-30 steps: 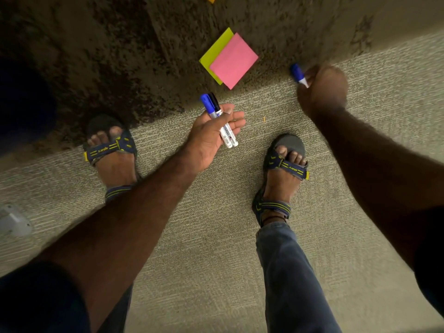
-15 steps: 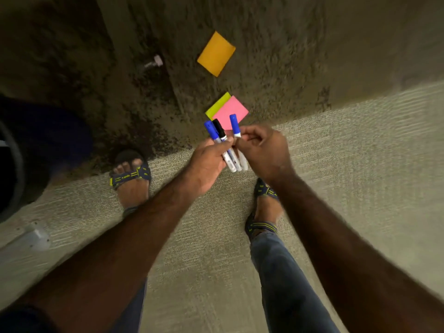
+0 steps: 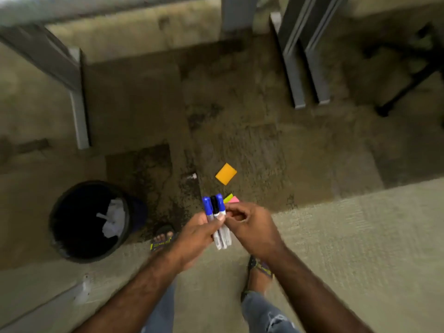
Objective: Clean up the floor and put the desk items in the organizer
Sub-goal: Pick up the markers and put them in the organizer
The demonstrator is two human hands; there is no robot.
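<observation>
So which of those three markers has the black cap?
The middle marker in the left hand. It has a black cap; the markers either side of it, left and right, have blue caps.

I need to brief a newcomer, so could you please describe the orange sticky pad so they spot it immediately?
Start at the black bin on the left and look right across the dark carpet. The orange sticky pad lies alone there, beyond the markers; the yellow and pink pads overlap each other.

Three markers (image 3: 217, 218): two blue-capped, one black-capped. Three sticky-note pads beyond them: orange (image 3: 226, 174), yellow-green (image 3: 228, 198), pink (image 3: 234, 200).
</observation>
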